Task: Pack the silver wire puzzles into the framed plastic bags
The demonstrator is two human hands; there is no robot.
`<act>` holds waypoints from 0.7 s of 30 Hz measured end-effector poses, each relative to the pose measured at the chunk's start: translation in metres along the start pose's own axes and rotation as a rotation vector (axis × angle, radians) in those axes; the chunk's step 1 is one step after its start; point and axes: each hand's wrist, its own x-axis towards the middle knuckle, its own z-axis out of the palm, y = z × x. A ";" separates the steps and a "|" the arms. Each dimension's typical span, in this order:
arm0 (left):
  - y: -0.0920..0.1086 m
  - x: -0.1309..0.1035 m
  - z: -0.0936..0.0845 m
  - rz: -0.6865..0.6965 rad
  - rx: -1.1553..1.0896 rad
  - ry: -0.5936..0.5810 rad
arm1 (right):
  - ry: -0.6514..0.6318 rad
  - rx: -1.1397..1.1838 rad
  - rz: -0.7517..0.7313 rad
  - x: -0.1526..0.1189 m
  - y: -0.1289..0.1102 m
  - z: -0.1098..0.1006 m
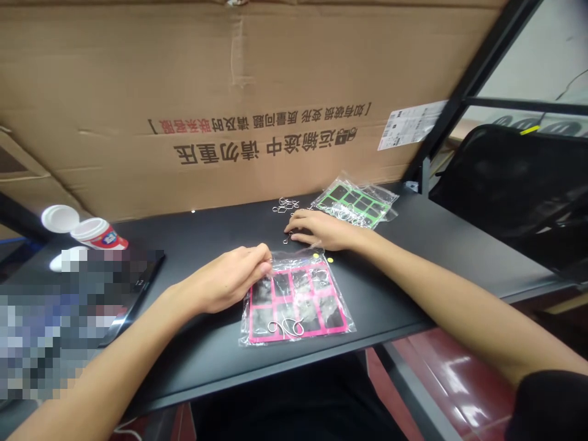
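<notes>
Flat on the near part of the table lies a clear plastic bag (298, 300) printed with a pink grid of dark panels. A bent silver wire piece (285, 327) shows at its lower edge. My left hand (234, 275) is closed in a pinch on the bag's upper left corner. Farther back, my right hand (321, 229) rests low over the table, with thumb and fingers closing on a small silver wire piece (285, 240). Just beyond its fingers is a loose group of looped wire pieces (285, 204). The bag's top middle has small yellow dots.
Behind my right hand lie clear bags with a green grid (356, 201), with several wire pieces on top. An open white and red tub (98, 233) stands at the left, near a dark screened device (142, 282). A large cardboard sheet (275, 73) walls off the back.
</notes>
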 end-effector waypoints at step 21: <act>-0.002 0.000 0.000 0.004 -0.013 -0.010 | -0.229 0.090 0.295 -0.004 -0.019 -0.031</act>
